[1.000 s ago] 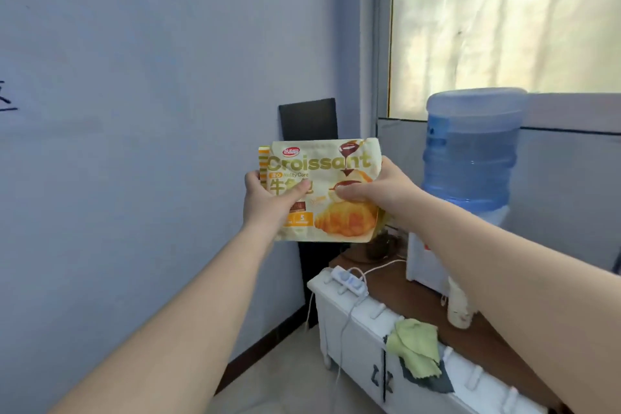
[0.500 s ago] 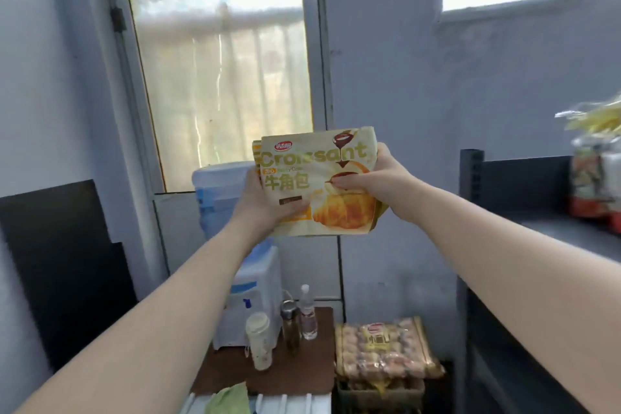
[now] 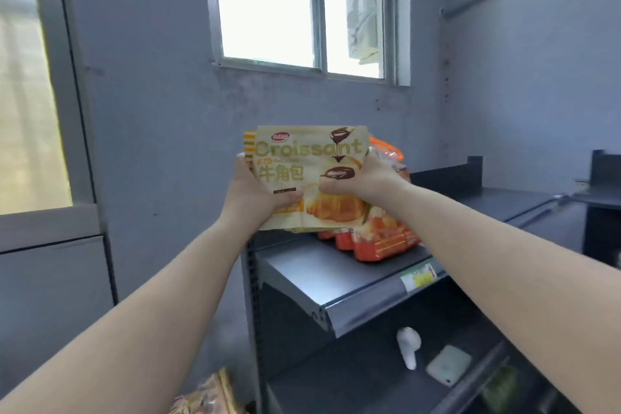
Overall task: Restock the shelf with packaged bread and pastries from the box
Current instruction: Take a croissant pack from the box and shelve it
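Got the croissant bag (image 3: 307,178) up in both hands, dead center of the frame, held upright with the printed front facing me. My left hand (image 3: 250,193) grips its left edge, thumb across the front near the lower left corner, the other fingers wrapped round behind where I can't see them. My right hand (image 3: 361,180) has the right side, thumb pressed flat on the front just above the croissant picture, and the rest of the fingers curl out of sight behind the pack too. So both are pinching the bag between thumb and hidden fingers.

The bag hangs above the left end of the dark grey shelf (image 3: 322,279), and its bottom edge looks to be just over the board, not resting on it as far as I can tell. Right behind it, center-right, sit orange-and-red bread packs (image 3: 379,242) on that same shelf board, partly hidden by the croissant bag. A price label (image 3: 418,277) is stuck on the shelf's front lip, lower right of the packs.

On the shelf level below, lower right of the frame, there's a small white thing (image 3: 408,344) and what looks like a pale phone (image 3: 448,365) lying flat. At the bottom edge, left of center, another pastry bag (image 3: 205,397) peeks in, blurry. A window (image 3: 299,7) fills the top middle and a door (image 3: 33,94) runs down the left side.
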The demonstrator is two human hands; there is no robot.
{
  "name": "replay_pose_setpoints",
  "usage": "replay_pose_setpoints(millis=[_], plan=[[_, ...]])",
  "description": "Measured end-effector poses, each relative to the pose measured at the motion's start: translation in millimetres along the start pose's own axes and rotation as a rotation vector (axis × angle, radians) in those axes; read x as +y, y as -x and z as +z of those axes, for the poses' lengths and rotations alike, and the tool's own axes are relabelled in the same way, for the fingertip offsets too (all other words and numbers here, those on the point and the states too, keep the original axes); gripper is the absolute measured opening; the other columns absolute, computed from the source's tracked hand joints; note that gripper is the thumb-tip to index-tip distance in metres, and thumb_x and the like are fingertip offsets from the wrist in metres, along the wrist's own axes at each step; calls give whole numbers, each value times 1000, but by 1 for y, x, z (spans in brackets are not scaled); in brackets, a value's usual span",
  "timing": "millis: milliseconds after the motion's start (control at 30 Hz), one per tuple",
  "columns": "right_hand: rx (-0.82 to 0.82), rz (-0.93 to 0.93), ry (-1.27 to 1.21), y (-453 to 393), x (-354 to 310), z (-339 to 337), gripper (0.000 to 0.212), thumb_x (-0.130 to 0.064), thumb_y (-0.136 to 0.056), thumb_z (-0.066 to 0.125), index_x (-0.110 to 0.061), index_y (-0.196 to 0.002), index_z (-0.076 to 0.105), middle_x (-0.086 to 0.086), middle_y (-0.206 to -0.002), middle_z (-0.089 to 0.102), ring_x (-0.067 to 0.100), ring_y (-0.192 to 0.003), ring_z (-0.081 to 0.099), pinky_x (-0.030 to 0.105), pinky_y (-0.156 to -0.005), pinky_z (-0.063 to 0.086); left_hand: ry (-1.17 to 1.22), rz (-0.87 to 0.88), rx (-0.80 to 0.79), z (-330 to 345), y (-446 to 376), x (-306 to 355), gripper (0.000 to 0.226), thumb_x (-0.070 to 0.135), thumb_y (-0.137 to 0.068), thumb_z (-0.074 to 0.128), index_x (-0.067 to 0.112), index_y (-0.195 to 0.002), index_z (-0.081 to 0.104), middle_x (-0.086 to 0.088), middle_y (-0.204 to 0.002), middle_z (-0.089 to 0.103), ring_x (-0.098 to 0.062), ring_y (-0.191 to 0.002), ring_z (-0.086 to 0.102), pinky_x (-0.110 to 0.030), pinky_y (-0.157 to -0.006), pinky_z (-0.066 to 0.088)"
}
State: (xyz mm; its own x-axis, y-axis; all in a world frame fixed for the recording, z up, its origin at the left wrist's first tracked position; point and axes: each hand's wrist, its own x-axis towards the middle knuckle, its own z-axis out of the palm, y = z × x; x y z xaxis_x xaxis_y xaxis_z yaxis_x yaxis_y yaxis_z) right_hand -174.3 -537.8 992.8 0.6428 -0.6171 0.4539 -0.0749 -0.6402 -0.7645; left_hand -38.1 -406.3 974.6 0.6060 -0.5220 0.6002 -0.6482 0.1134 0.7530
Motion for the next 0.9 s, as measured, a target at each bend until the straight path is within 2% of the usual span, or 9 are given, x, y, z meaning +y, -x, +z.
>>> replay_pose_setpoints(millis=[33, 133, 233, 367, 467, 567, 667, 800, 900], plan=[[31, 15, 19, 4, 7, -15, 53, -35, -61, 87, -25, -103, 56, -14, -96, 61, 8, -97, 59, 27, -89, 46, 13, 15, -34, 15, -5, 5, 70, 17, -64, 87, 20, -107, 32, 16, -90, 50, -6, -87, 54, -27, -81, 41], [155, 79, 59, 13, 25, -53, 72, -38, -49, 90, -24, -112, 59, -9, -106, 67, 11, -100, 63, 35, -96, 50, 49, 50, -133, 57, -17, 23, 70, 20, -64, 87, 20, -106, 32, 10, -95, 53, -13, -94, 53, -28, -80, 41], [244, 127, 91, 28, 42, -86, 57, -22, -61, 88, -19, -113, 65, -5, -108, 70, 14, -100, 65, 40, -97, 51, 80, 71, -228, 99, -23, 35, 71, 23, -63, 87, 20, -108, 32, 10, -92, 53, -16, -99, 55, -30, -79, 43], [403, 262, 182, 59, 63, -123, 52, -27, -64, 87, -18, -111, 67, -1, -111, 70, 18, -104, 64, 40, -97, 51, 130, 83, -361, 155, -13, 47, 81, 28, -65, 86, 14, -125, 32, 2, -110, 54, -21, -104, 55, -34, -80, 44], [480, 342, 225, 80, 81, -143, 52, -28, -66, 86, -16, -113, 67, 0, -113, 69, 20, -106, 63, 40, -97, 50, 203, 89, -462, 190, -1, 52, 76, 24, -66, 85, 15, -123, 34, 0, -113, 57, -21, -105, 58, -35, -85, 49], [549, 394, 260, 92, 100, -160, 65, -36, -57, 89, -17, -114, 66, 0, -112, 69, 20, -104, 64, 39, -94, 52, 276, 82, -539, 223, 5, 53, 68, 20, -66, 85, 19, -111, 34, 6, -100, 57, -18, -100, 59, -36, -86, 52], [620, 409, 300, 96, 120, -183, 92, -55, -35, 85, -18, -116, 63, -2, -112, 68, 19, -104, 64, 38, -93, 53, 324, 80, -587, 255, 10, 62, 64, 18, -69, 83, 22, -107, 31, 12, -92, 53, -14, -92, 56, -30, -77, 48], [626, 408, 331, 96, 144, -224, 68, -38, -59, 88, -15, -118, 63, 0, -115, 67, 20, -107, 62, 36, -94, 51, 358, 63, -613, 303, 9, 76, 63, 19, -69, 82, 22, -109, 33, 8, -99, 55, -11, -86, 56, -31, -73, 47], [618, 390, 355, 86, 170, -258, 63, -34, -63, 86, -14, -118, 62, 1, -116, 67, 20, -108, 61, 31, -91, 50, 361, 61, -592, 342, 5, 85, 63, 19, -69, 82, 22, -109, 33, 10, -96, 55, -10, -84, 56, -31, -73, 48]])
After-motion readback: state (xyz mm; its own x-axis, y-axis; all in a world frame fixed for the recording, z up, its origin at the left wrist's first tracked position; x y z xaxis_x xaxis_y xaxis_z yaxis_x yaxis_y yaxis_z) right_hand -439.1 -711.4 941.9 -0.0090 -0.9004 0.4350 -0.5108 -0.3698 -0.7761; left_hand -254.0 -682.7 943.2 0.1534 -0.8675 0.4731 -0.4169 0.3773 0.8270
